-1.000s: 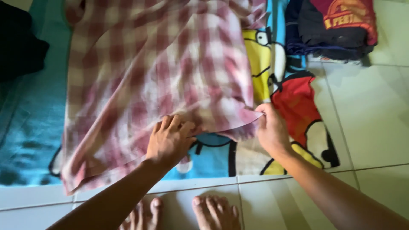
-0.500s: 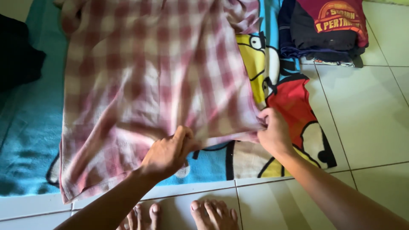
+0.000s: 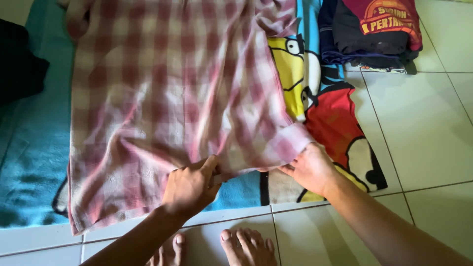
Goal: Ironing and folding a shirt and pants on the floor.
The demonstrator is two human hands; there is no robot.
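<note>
The pink checked shirt [image 3: 172, 93] lies spread on the cartoon-print blanket [image 3: 335, 118], its long axis running from you toward twelve o'clock. Both your hands pinch its near hem: your left hand [image 3: 189, 186] closed on the middle, your right hand [image 3: 310, 168] at three o'clock gripping the corner. The cloth is soft, faded and wrinkled.

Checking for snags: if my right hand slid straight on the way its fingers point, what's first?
The right hand points up-left, under the pink checked shirt hem it grips, so likely more shirt over the cartoon blanket.
</note>
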